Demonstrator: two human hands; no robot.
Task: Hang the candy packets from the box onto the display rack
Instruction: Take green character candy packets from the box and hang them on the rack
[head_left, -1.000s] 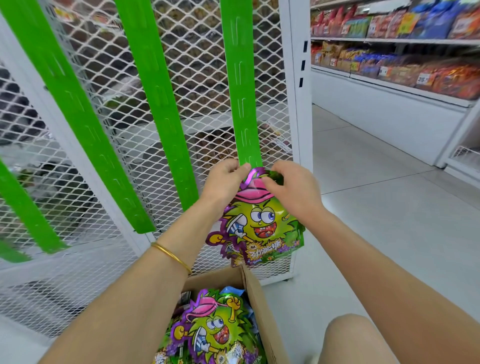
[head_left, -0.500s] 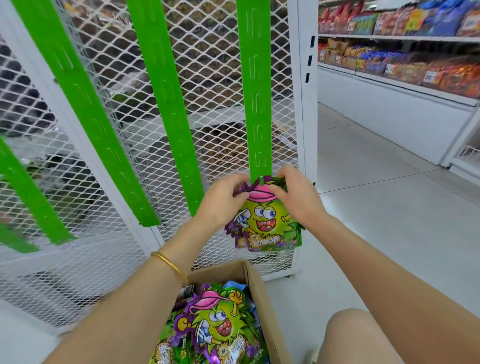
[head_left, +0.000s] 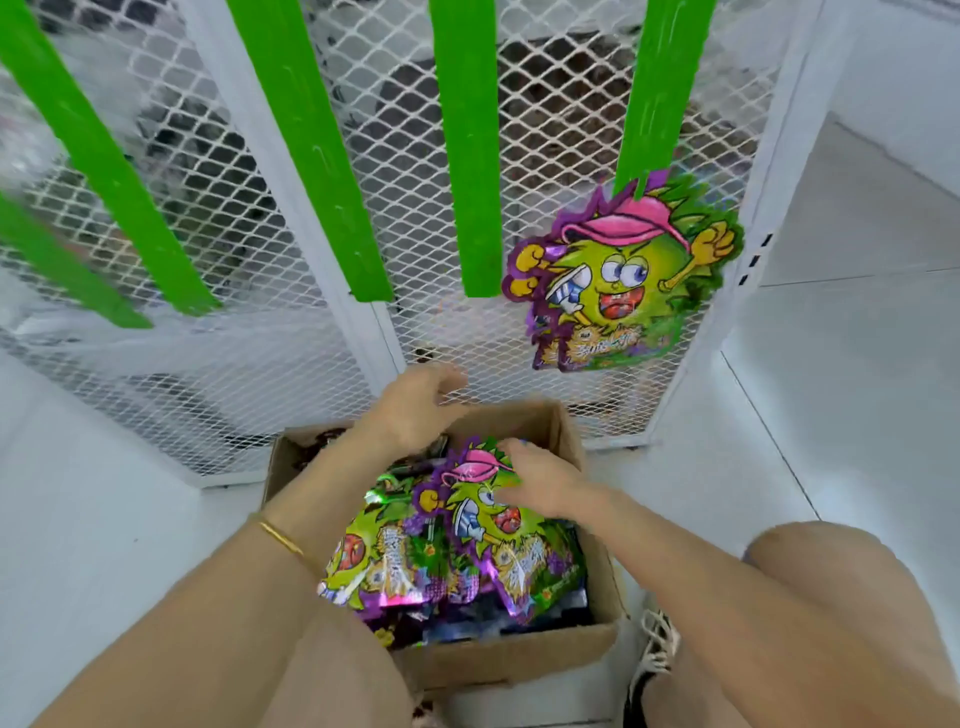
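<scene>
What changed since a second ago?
Both hands let go of the packet, now hanging on the right green strip, and dropped to the box. The left hand hovers empty; the right hand touches the next packet. The other strips stay bare.

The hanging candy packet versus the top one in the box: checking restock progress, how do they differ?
The hanging packet hangs from the rightmost green strip; the box packet lies atop others in the cardboard box. The hanging packet is untouched; the box packet has the right hand on it. Both show the same cartoon print.
</scene>
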